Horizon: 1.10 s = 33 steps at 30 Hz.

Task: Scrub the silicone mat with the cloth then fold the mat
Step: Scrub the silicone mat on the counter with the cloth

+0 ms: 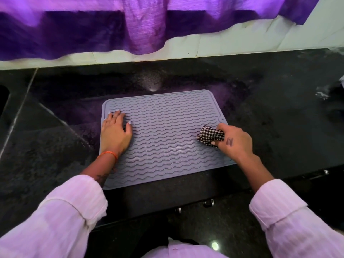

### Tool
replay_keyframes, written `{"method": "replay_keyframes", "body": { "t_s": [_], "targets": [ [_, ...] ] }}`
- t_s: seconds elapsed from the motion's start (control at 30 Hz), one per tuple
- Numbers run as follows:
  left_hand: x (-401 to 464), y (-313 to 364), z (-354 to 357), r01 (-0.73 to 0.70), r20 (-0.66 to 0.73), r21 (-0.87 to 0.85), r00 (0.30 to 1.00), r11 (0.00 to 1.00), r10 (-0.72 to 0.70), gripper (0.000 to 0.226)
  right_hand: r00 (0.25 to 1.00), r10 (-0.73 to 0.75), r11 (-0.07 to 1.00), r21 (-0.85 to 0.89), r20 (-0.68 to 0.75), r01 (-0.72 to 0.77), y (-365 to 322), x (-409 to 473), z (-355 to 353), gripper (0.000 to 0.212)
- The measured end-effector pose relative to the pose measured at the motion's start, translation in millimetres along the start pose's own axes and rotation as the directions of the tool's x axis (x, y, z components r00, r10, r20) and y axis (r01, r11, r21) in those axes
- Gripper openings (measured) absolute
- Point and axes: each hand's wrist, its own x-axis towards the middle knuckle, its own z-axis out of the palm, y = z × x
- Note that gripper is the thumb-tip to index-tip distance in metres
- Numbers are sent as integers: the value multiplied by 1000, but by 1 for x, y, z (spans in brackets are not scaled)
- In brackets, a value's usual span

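1 mat (163,131), 1 cloth (210,135), 2 hands

A grey ridged silicone mat (163,135) lies flat on the black counter (279,108). The left hand (116,130) presses flat on it; the right hand (235,142) grips a checkered cloth (210,135) against its right side.

Left hand (116,130) flat, fingers straight; right hand (235,141) grip curled closed.
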Motion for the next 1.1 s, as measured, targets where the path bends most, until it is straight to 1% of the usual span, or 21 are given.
{"method": "replay_keyframes", "body": {
  "t_s": [0.07, 0.13, 0.17, 0.2, 0.23, 0.27, 0.3, 0.37, 0.43, 0.5, 0.57, 0.67, 0.7, 0.77, 0.83, 0.9, 0.93, 1.03, 1.1],
  "targets": [
    [0, 0, -1, -1, -3, -6, 1000, 1000, 1, 48, 998, -27, 997, -67, -48, 24, 3, -2, 0, 25],
    [-1, 1, -1, -1, -5, -5, 1000, 1000, 1, 48, 986, -53, 987, -160, -157, 27, 10, -5, 0, 28],
    [0, 1, -1, -4, -6, 0, 1000, 1000, 4, 48, 974, -42, 990, -138, -225, 11, 16, -7, -2, 29],
    [0, 1, 0, -8, -7, 6, 1000, 1000, 8, 48, 962, 6, 999, -45, -274, -19, 20, -9, -5, 28],
    [1, 1, 0, -9, -8, 14, 1000, 1000, 10, 48, 953, 84, 994, 97, -291, -58, 24, -9, -9, 26],
    [1, 1, 1, -9, -7, 22, 1000, 1000, 9, 48, 950, 165, 966, 239, -266, -101, 27, -9, -12, 26],
    [1, 1, 1, -8, -5, 30, 1000, 1000, 8, 48, 951, 212, 933, 338, -226, -127, 28, -7, -12, 27],
    [1, 1, 2, -8, -1, 40, 1000, 999, 8, 48, 960, 236, 878, 456, -151, -144, 29, -4, -8, 27],
    [1, 2, 1, -6, 0, 40, 1000, 999, 6, 48, 961, 257, 813, 561, -106, -155, 26, -1, -3, 30],
    [1, 2, 1, -1, 3, 37, 1000, 999, 1, 48, 967, 247, 759, 633, -68, -150, 20, 2, 0, 35],
    [1, 2, 1, 1, 6, 34, 1000, 999, -1, 48, 986, 165, 785, 609, -30, -112, 11, 6, 1, 35],
    [1, 1, 1, 3, 8, 26, 1000, 1000, -4, 48, 1000, -10, 873, 488, -12, 14, -2, 9, 7, 34],
    [1, 1, 1, 2, 8, 22, 1000, 1000, -2, 48, 998, -65, 912, 405, -16, 66, -6, 10, 12, 34],
    [1, 1, 1, 0, 7, 12, 1000, 1000, 0, 48, 989, -142, 976, 161, -46, 148, -15, 13, 17, 33],
    [1, 1, 0, 8, 12, 1, 1000, 1000, -8, 48, 988, -137, 991, -11, -67, 136, -18, 16, 13, 34],
    [0, 0, 0, 11, 15, -1, 1000, 1000, -11, 48, 990, -89, 992, -98, -108, 79, -10, 18, 3, 34],
    [0, -1, 1, 11, 14, 0, 1000, 1000, -11, 49, 988, -48, 996, -82, -145, 36, -2, 18, -3, 33],
    [1, 1, 2, 0, 0, 23, 1000, 1000, 0, 49, 970, 125, 978, 190, -207, -85, 26, 15, -20, 29],
    [2, 2, 3, 6, 2, 31, 1000, 999, -7, 49, 968, 147, 958, 271, -201, -89, 34, 13, -22, 28]
  ]
}}
